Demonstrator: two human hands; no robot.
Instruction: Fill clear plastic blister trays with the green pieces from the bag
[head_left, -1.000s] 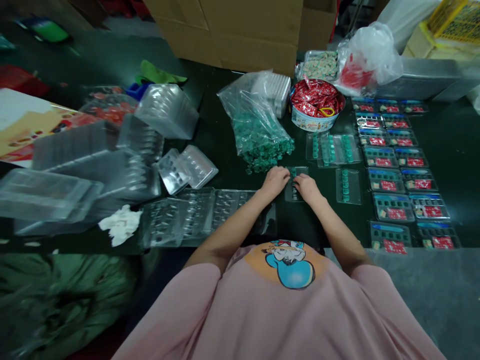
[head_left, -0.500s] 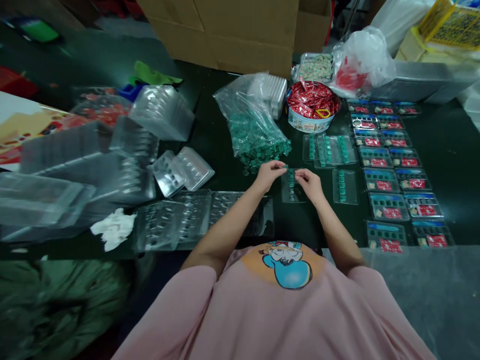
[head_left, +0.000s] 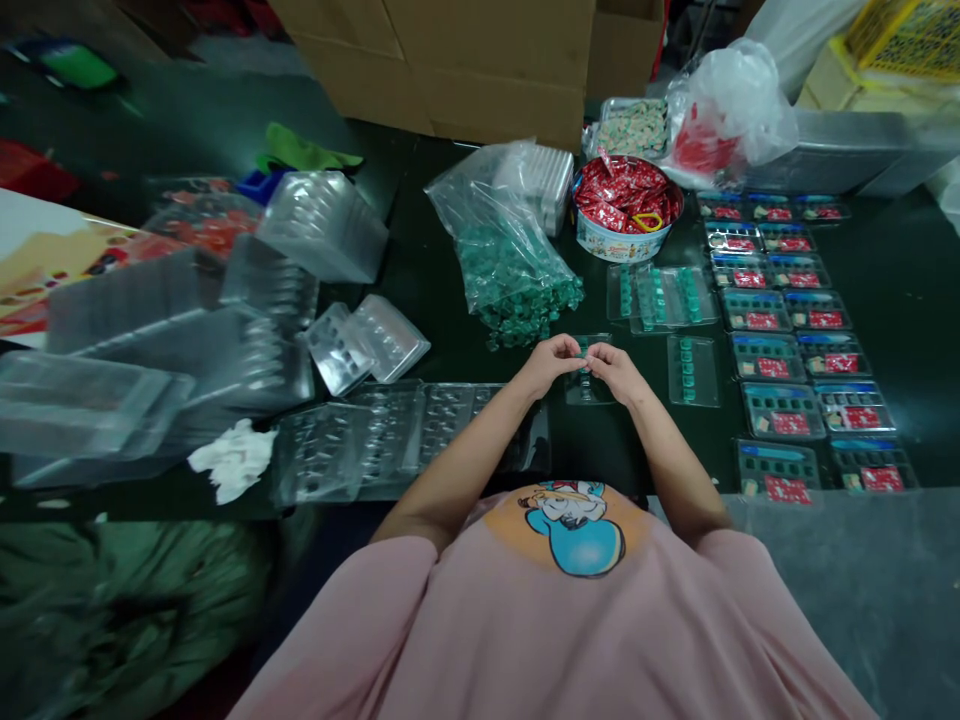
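My left hand [head_left: 551, 364] and my right hand [head_left: 613, 368] meet fingertip to fingertip over a clear plastic tray [head_left: 598, 395] on the dark table. Both hands are closed in a pinch; what lies between the fingers is too small and hidden to make out. Part of the tray's row of slots shows below the fingers. Just beyond my left hand, small green pieces [head_left: 525, 318] spill from a clear bag [head_left: 491, 225]. Right of my right hand lies another clear tray [head_left: 703, 372] with a column of green pieces. Further trays with green pieces [head_left: 656, 298] overlap behind it.
A round tin [head_left: 622, 243] of red packets stands beyond the trays. Filled trays [head_left: 769, 358] with red packets line the right. Stacked clear trays [head_left: 180, 350] and a crumpled white tissue [head_left: 235, 458] are at left. A cardboard box [head_left: 465, 70] stands behind.
My hands have come together over the tray. My left hand has moved right and slightly nearer to me, and my right hand has shifted slightly left, so their fingertips now meet.
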